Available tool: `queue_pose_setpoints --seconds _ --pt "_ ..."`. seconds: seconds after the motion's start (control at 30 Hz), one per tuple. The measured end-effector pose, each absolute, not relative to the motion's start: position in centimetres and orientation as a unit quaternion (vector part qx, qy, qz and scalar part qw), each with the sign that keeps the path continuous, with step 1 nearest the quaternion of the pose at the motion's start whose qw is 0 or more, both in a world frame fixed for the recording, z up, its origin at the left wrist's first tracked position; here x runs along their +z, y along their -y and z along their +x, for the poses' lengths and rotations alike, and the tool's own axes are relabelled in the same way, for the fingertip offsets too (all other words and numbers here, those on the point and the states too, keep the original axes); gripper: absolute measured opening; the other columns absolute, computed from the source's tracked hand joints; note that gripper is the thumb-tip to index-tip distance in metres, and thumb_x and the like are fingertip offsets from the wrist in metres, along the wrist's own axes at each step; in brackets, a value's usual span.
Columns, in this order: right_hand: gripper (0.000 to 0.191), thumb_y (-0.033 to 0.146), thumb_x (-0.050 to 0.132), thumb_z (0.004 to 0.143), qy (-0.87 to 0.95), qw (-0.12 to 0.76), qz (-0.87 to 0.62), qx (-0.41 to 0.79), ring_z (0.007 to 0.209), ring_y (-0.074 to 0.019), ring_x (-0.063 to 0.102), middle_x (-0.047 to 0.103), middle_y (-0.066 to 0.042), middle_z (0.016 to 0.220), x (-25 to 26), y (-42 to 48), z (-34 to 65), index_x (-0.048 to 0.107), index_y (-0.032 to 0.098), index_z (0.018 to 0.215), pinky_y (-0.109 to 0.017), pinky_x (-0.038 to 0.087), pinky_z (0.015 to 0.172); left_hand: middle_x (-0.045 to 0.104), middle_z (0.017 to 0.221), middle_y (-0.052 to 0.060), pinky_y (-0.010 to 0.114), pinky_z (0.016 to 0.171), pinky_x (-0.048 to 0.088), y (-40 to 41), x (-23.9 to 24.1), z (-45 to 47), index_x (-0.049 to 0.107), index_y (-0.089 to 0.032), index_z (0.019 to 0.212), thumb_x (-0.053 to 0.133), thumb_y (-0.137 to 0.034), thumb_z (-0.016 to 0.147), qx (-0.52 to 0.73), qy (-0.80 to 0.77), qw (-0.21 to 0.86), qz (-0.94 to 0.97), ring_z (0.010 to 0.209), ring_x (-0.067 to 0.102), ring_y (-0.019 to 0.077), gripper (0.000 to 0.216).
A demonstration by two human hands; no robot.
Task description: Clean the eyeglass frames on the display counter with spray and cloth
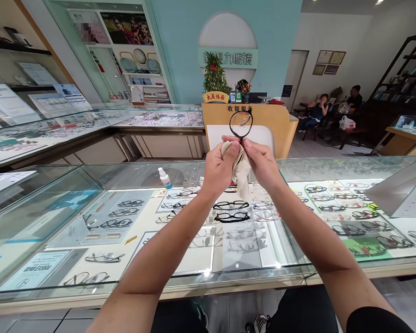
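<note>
Both hands are raised over the glass display counter, close together. A pair of black-rimmed eyeglasses (241, 135) stands on end above the fingertips, one round lens uppermost. My right hand (263, 163) pinches the frame low down between thumb and fingers. In my left hand (219, 165) a beige cleaning cloth (243, 175) is bunched under the thumb, against the lower part of the glasses. The cloth's loose end hangs down between the hands. Fingers and cloth hide the rest of the frame.
On the glass counter (194, 273) stands a white spray bottle (165, 178), left of my hands. Rows of eyeglasses lie beneath the glass. A white folded sign (407, 189) is at the right. Beyond are a reception desk (282, 125) and two seated people (319, 112).
</note>
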State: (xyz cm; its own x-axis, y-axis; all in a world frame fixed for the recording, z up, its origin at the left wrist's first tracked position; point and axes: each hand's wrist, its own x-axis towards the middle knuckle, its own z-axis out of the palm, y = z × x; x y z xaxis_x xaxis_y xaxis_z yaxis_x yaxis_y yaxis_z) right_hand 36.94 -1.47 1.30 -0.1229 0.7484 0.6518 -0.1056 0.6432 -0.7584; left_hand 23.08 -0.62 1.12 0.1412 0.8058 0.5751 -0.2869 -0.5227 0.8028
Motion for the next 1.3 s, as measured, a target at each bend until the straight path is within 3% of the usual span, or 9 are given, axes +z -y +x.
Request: queue_pose_setpoints --seconds 0.2,0.33,0.43,0.57,0.73,0.93,1.17,1.3 --pt "0.043 0.068 0.081 0.092 0.622 0.638 -0.244 0.383 0.125 -0.0317 0.078 0.087 -0.004 0.127 1.5 1.4 37.8 0.091 0.029 0.106 -0.051 0.061 0.116 0.039 0.063 -0.003 0.032 0.055 0.027 0.1 1.3 22.2 0.052 -0.023 0.073 0.075 -0.087 0.085 0.534 -0.204 0.467 0.675 0.058 0.031 0.0124 0.07" --pt "0.039 0.064 0.082 0.092 0.598 0.647 -0.248 0.402 0.122 -0.0311 0.08 0.088 -0.004 0.124 1.5 1.2 38.1 0.091 0.028 0.104 -0.051 0.062 0.114 0.06 0.076 0.0 0.031 0.064 0.041 -0.2 1.6 21.7 0.068 -0.021 0.093 0.089 -0.076 0.08 0.486 -0.185 0.508 0.686 0.067 0.051 0.0151 0.06" --pt "0.041 0.066 0.08 0.093 0.599 0.646 -0.251 0.402 0.125 -0.0309 0.078 0.087 -0.004 0.128 1.3 1.0 37.9 0.091 0.028 0.106 -0.049 0.062 0.116 0.069 0.084 0.001 0.031 0.069 0.047 -0.2 1.6 21.9 0.072 -0.02 0.108 0.098 -0.068 0.072 0.486 -0.196 0.52 0.674 0.073 0.06 0.0169 0.065" --pt "0.041 0.064 0.077 0.097 0.609 0.633 -0.224 0.423 0.118 -0.0277 0.08 0.085 -0.004 0.136 0.8 0.6 37.4 0.09 0.029 0.114 -0.047 0.063 0.112 0.062 0.074 -0.001 0.029 0.063 0.042 0.1 1.1 22.6 0.07 -0.02 0.096 0.094 -0.074 0.074 0.548 -0.212 0.479 0.652 0.066 0.052 0.0138 0.063" --pt "0.04 0.064 0.084 0.091 0.601 0.646 -0.216 0.418 0.118 -0.0272 0.079 0.087 -0.004 0.127 0.6 0.5 36.9 0.092 0.028 0.105 -0.044 0.06 0.115 0.052 0.067 -0.002 0.027 0.057 0.037 -0.3 0.8 22.8 0.063 -0.02 0.081 0.078 -0.082 0.086 0.583 -0.232 0.457 0.63 0.062 0.043 0.0117 0.064" --pt "0.041 0.066 0.087 0.088 0.566 0.65 -0.245 0.443 0.096 -0.0218 0.076 0.087 -0.003 0.113 0.7 0.2 37.8 0.091 0.03 0.107 -0.04 0.063 0.098 0.065 0.078 0.001 0.028 0.07 0.048 -2.2 0.9 21.6 0.069 -0.019 0.084 0.08 -0.085 0.082 0.502 -0.219 0.516 0.658 0.076 0.058 0.0153 0.067" --pt "0.04 0.068 0.079 0.095 0.636 0.648 -0.244 0.341 0.141 -0.0294 0.067 0.08 -0.006 0.131 1.1 -0.6 39.4 0.092 0.031 0.105 -0.045 0.052 0.122 0.078 0.086 0.006 0.033 0.08 0.056 -3.6 1.1 20.1 0.075 -0.02 0.093 0.079 -0.085 0.083 0.524 -0.239 0.525 0.627 0.091 0.072 0.0237 0.066" --pt "0.038 0.066 0.078 0.096 0.689 0.595 -0.258 0.326 0.149 -0.0313 0.061 0.076 -0.007 0.14 1.6 -0.1 39.9 0.093 0.031 0.101 -0.049 0.043 0.131 0.073 0.081 0.004 0.032 0.075 0.054 -4.1 1.1 19.5 0.072 -0.021 0.087 0.079 -0.082 0.086 0.549 -0.237 0.497 0.629 0.085 0.07 0.0214 0.062"
